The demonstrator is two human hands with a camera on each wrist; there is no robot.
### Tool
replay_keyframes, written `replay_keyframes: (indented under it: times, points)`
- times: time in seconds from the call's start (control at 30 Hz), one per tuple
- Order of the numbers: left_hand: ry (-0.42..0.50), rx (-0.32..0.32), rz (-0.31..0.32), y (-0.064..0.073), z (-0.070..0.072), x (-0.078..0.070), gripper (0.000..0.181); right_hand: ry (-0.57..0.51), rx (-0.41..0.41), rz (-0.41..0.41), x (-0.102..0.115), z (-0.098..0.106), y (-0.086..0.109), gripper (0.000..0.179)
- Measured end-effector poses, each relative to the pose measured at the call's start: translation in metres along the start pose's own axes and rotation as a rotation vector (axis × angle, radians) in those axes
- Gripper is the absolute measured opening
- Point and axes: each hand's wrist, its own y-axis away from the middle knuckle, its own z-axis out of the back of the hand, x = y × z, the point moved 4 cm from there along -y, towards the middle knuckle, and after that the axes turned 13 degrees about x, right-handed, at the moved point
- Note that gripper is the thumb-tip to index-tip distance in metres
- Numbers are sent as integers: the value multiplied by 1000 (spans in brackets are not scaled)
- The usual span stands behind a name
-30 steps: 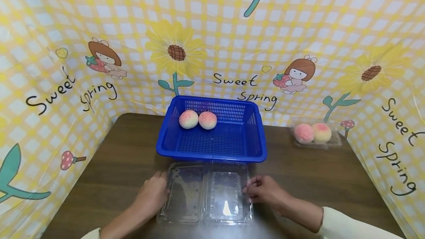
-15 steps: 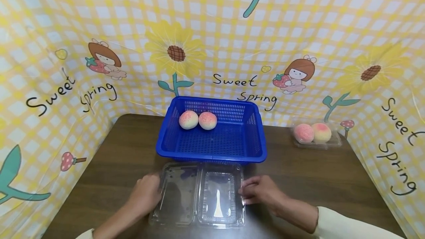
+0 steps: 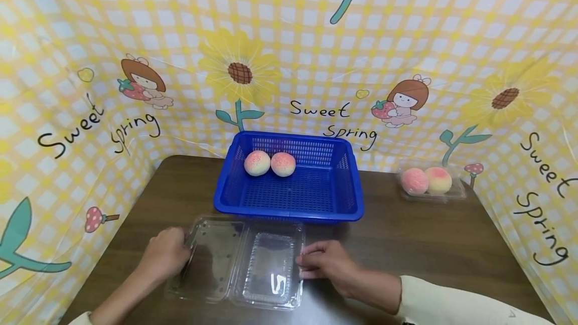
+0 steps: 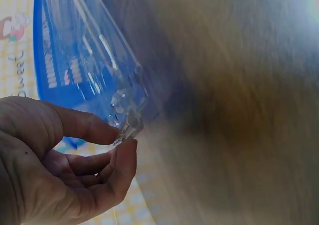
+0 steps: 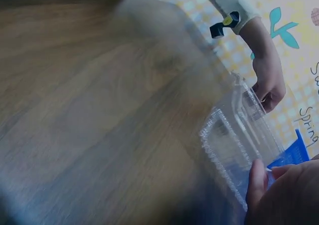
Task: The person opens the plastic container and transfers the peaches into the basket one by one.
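A clear plastic clamshell box (image 3: 268,265) lies spread open in front of the blue basket, its lid half to the left and its deeper half to the right. My left hand (image 3: 166,254) pinches the left edge of the lid between thumb and fingers, as the left wrist view shows close up. On the opposite side my right hand (image 3: 328,267) grips the right rim of the deeper half, thumb and fingers at the edge. The blue basket (image 3: 289,212) holds two round pink-and-cream peach-shaped buns (image 3: 270,163) side by side at its back left.
At the back right of the brown table (image 3: 384,234) stands another clear box (image 3: 456,194) with two similar peach-shaped buns (image 3: 426,180) in it. Yellow checked cloth (image 3: 289,54) hangs behind the table and along both sides.
Both hands have moved left, carrying the spread clamshell box with them. The basket and the buns stay where they were.
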Motion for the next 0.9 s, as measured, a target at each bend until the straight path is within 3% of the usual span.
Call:
replay_keyframes:
  times: [0.13,0.2,0.3,0.37,0.53,0.9]
  points:
    - [-8,29,11,1,12,13,7,-44,27,23,1,-12,-8,30]
    - [-31,20,3,1,17,19,18,-55,30,27,2,-17,-14,29]
    - [-44,11,3,1,21,28,17,-63,35,33,2,-23,-22,29]
    - [-53,11,8,1,21,34,7,-70,37,35,2,-27,-26,30]
    - [-71,9,39,1,23,47,17,-75,60,32,-2,-39,-35,30]
    - [-63,66,115,-4,21,64,4,-87,47,33,-4,-52,-50,29]
